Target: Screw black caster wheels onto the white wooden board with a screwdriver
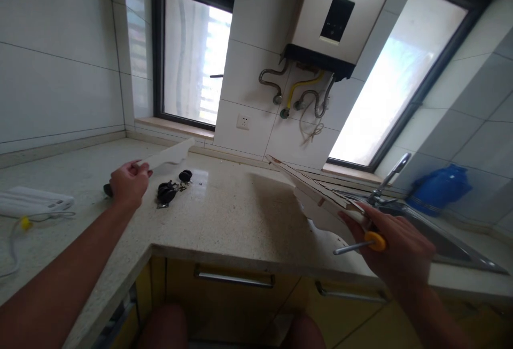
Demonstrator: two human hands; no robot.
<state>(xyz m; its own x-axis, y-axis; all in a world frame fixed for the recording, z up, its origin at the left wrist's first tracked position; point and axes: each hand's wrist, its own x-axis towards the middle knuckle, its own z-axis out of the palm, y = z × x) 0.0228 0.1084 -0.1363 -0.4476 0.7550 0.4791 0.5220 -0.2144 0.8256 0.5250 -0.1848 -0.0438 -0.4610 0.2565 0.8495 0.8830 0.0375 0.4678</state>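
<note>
At the left, my left hand (129,182) is closed on the end of a thin white panel (172,155) with a wavy edge, tilted above the counter. Several black caster wheels (166,193) with metal fittings lie just to its right. Over on the right, my right hand (395,245) grips white boards (320,191) that slant up and away, showing brown edges. A screwdriver (374,241) with an orange handle is held in the same hand, its metal shaft pointing left. My fingers partly hide its handle and the boards' near end.
A pale speckled counter (228,215) runs along the tiled wall. The sink (452,242) with its faucet (390,175) and a blue bag-like thing (441,188) are at the right. A white power bank (36,201) and cable lie left. Drawers with handles (234,277) sit below.
</note>
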